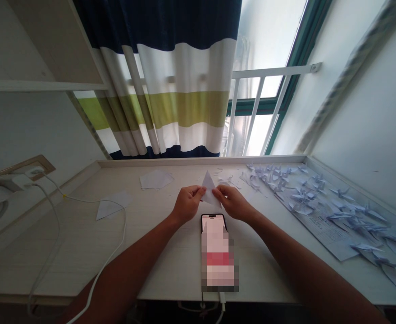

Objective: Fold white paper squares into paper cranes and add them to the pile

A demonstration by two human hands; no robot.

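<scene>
A small white folded paper [208,183], pointed at the top, is held just above the desk [150,243] in the middle of the view. My left hand [187,203] pinches its left edge with fingers curled. My right hand [232,201] pinches its right edge the same way. Directly below my hands a phone [217,245] lies flat on the desk with its screen lit and a cable at its near end.
Several folded paper cranes [333,209] lie spread over a printed sheet along the right side. Loose white paper sheets [155,179] and another sheet [111,206] lie left of centre. A white charger cable [83,200] runs from a wall socket [25,173]. A striped curtain [174,90] and window rail stand behind.
</scene>
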